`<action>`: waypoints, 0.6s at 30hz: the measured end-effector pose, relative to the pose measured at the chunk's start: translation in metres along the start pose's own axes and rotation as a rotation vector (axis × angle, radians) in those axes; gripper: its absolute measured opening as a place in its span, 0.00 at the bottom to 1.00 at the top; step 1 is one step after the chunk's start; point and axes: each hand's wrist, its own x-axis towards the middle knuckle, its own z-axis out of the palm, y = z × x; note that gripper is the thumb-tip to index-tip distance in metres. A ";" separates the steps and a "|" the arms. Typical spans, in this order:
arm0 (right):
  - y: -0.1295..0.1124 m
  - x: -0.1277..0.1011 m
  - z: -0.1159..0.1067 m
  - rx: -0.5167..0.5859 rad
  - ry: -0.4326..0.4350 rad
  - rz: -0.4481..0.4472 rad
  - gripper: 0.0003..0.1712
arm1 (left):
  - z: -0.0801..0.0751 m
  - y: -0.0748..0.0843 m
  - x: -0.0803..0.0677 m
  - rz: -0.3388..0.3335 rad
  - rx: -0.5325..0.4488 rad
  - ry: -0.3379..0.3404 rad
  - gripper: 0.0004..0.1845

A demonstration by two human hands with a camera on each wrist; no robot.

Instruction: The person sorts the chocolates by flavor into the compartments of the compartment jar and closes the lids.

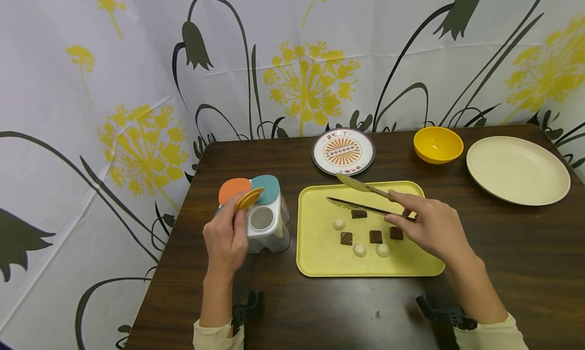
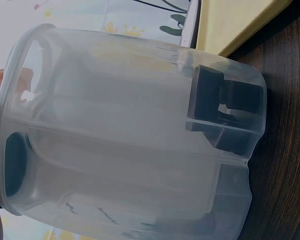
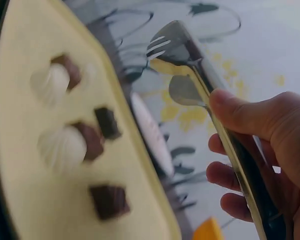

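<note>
My left hand (image 1: 226,238) pinches a round yellow-orange lid (image 1: 249,198), tilted over the white translucent container (image 1: 280,233). One round opening of the container is uncovered; an orange lid (image 1: 234,189) and a teal lid (image 1: 266,189) cover two others. Dark brown pieces (image 2: 207,97) show through its wall at the bottom in the left wrist view. My right hand (image 1: 431,227) grips metal tongs (image 1: 358,185), their jaws apart with nothing between them, above the yellow tray (image 1: 317,261). On the tray lie several dark chocolates (image 1: 346,238) and white swirled sweets (image 1: 359,250).
Behind the tray is a white printed plate (image 1: 343,151). A yellow bowl (image 1: 437,146) stands at the back right, beside a large cream oval plate (image 1: 518,171). Flower-patterned cloth (image 1: 311,86) hangs behind the dark wooden table (image 1: 338,312).
</note>
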 end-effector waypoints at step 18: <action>0.032 -0.017 0.017 -0.022 -0.167 0.127 0.26 | 0.000 -0.001 0.000 -0.005 -0.007 -0.004 0.16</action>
